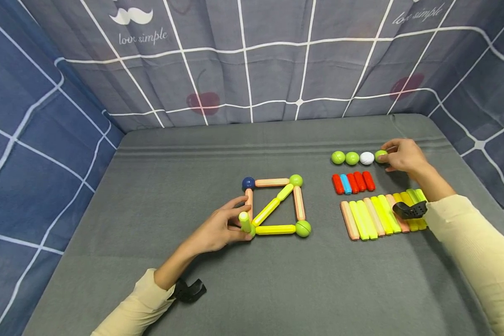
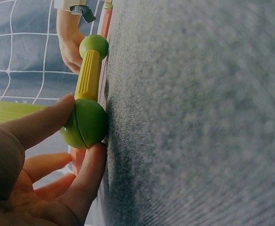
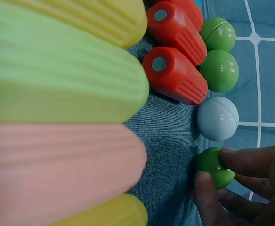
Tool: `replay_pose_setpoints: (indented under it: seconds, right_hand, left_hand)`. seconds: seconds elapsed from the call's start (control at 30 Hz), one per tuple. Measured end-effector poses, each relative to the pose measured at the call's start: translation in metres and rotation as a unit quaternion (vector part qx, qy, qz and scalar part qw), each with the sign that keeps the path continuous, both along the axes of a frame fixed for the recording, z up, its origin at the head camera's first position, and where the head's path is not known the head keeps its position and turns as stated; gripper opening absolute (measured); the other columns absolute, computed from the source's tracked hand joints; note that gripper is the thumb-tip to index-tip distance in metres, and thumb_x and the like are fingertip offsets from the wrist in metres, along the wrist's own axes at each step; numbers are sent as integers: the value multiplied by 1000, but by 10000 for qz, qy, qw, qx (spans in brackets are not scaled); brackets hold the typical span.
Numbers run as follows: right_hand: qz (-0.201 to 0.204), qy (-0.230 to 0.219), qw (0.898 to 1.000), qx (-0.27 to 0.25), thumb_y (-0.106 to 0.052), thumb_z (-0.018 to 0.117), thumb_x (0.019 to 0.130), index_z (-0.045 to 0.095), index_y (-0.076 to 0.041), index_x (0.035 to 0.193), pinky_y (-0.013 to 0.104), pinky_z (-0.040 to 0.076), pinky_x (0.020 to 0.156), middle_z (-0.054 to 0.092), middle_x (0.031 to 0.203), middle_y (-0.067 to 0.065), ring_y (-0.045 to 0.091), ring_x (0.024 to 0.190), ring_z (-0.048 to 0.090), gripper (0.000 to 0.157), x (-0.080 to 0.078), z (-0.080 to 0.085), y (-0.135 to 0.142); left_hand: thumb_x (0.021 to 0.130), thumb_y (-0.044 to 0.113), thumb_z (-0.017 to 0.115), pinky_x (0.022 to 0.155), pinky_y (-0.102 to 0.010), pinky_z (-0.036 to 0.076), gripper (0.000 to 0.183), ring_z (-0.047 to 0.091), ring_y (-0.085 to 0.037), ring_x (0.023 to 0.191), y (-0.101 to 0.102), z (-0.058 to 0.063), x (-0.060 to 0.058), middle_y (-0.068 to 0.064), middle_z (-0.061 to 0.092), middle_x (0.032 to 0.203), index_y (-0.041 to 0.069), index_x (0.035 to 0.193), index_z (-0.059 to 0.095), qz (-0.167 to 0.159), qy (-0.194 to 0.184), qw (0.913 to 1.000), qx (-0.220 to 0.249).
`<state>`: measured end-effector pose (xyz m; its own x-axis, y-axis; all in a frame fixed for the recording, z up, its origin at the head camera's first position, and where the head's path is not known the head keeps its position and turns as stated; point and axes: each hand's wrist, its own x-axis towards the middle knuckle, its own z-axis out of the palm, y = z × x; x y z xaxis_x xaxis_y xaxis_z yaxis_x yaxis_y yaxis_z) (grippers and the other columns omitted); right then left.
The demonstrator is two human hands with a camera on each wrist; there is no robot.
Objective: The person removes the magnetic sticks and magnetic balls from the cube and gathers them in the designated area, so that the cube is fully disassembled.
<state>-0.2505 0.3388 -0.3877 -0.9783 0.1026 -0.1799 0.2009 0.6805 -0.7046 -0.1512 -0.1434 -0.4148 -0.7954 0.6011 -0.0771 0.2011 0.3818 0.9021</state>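
Observation:
My left hand (image 1: pixel 222 226) pinches a green ball (image 2: pixel 84 123) at the near left corner of a flat square of magnetic rods and balls. From that ball a yellow-green rod (image 1: pixel 244 221) stands up. The square has a dark blue ball (image 1: pixel 248 183) at its far left corner and green balls at the other corners. Pink rods (image 1: pixel 273 182) and a yellow rod (image 1: pixel 276 229) form its sides, with two short yellow rods (image 1: pixel 265 212) across the diagonal. Over on the right, my right hand (image 1: pixel 405 156) pinches the green ball (image 3: pixel 214 167) ending a row, beside a white ball (image 3: pixel 217 118).
Two more green balls (image 1: pixel 338 157) continue the row. Nearer lie short red rods (image 1: pixel 360 181) with a blue one (image 1: pixel 346 184) among them. Below these is a row of long yellow, green and pink rods (image 1: pixel 380 215), partly under my right wrist. A checked curtain (image 1: pixel 273 70) walls the grey table (image 1: pixel 185 158).

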Motion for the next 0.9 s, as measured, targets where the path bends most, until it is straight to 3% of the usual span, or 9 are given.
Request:
replay_pose_setpoints:
  seconds: [0.6,0.9]
  right_hand:
    - [95,39,9999,6,-8,63,96,45,14,133,34,59,66,42,131,42,32,89,63,46,7,2,2]
    - [119,491,9982,337,-16,63,97,50,10,130,37,59,61,49,124,37,23,67,67,44,29,16,-6]
  left_hand:
    - [82,8,81,81,-28,54,66,61,-20,100,0,2,1,-13,27,158,-6,139,51,16,99,9999,-136]
    - [82,7,81,82,-28,54,69,61,-21,100,0,1,1,-13,26,158,-6,141,48,21,60,9999,-97]
